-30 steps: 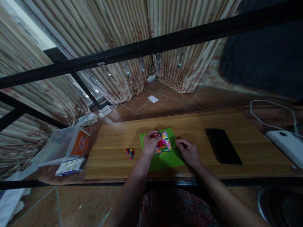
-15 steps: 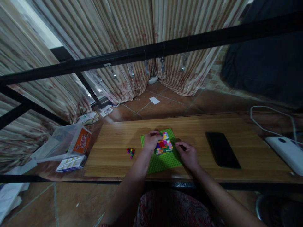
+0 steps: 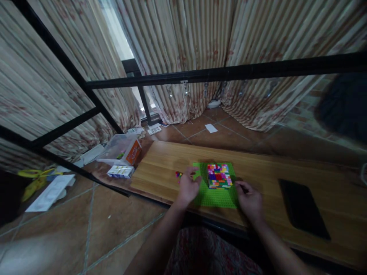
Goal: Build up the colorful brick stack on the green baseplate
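Note:
A block of multicoloured toy bricks stands on a green studded baseplate. My left hand hovers over the plate's left edge, its thumb and fingers apart with nothing seen between them. Just beyond its fingers lies a small pile of loose bricks, partly covered by the hand. At the plate's right edge is my right hand, fingers curled and thumb pressed to the fingertips. Whatever it may pinch is too small or hidden to make out.
A black phone-like slab lies on the wooden tabletop to the right. Past the left end are a clear plastic bin and a small white-and-blue box. A black metal rail crosses ahead, before striped curtains.
The view has swung left. My left hand has come off the brick block and moved left toward the loose bricks, its fingers spreading. My right hand stays curled beside the plate.

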